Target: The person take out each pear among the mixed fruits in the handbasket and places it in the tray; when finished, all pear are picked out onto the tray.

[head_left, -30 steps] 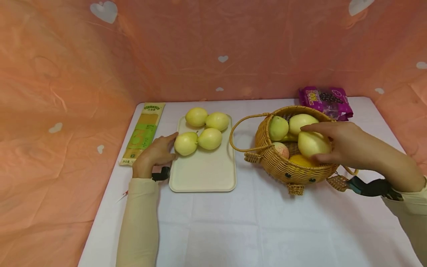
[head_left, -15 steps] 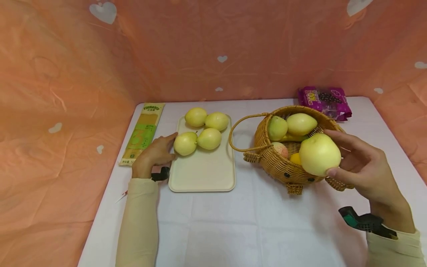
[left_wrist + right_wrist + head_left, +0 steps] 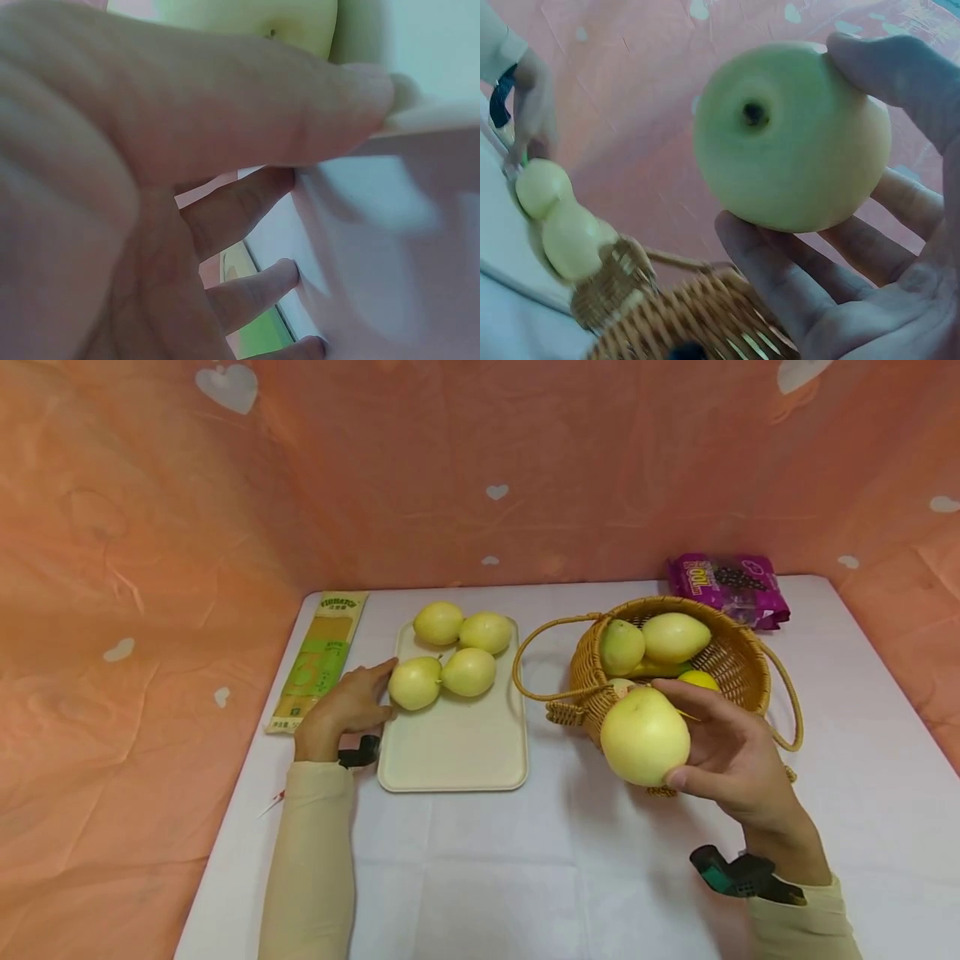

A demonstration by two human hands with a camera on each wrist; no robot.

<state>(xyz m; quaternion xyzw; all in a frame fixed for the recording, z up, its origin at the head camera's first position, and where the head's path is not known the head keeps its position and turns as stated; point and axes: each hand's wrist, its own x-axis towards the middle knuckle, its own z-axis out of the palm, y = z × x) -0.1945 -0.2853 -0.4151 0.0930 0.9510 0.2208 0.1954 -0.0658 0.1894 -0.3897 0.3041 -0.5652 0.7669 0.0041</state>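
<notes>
In the head view, my right hand [image 3: 731,760] holds a pale yellow pear [image 3: 645,737] between thumb and fingers, above the near side of the wicker basket [image 3: 753,672]. The right wrist view shows the dark dimple at one end of this pear [image 3: 802,165]. My left hand [image 3: 348,706] rests at the left edge of a cream tray [image 3: 453,752], its fingers fairly straight. Its thumb [image 3: 315,112] lies on the rim in the left wrist view. Several yellow pears [image 3: 468,672] lie in the tray's far half.
More pale fruit [image 3: 677,637], a green-yellow fruit [image 3: 622,647] and a yellow fruit [image 3: 699,680] lie in the basket. A purple snack bag [image 3: 731,589] stands behind it. A noodle packet [image 3: 318,664] lies left of the tray. The basket handle [image 3: 517,668] reaches the tray's right side.
My right hand has lifted the pear out of the basket and carried it toward me and then left. The yellow fruit in the basket has shifted. My left hand stays at the tray.
</notes>
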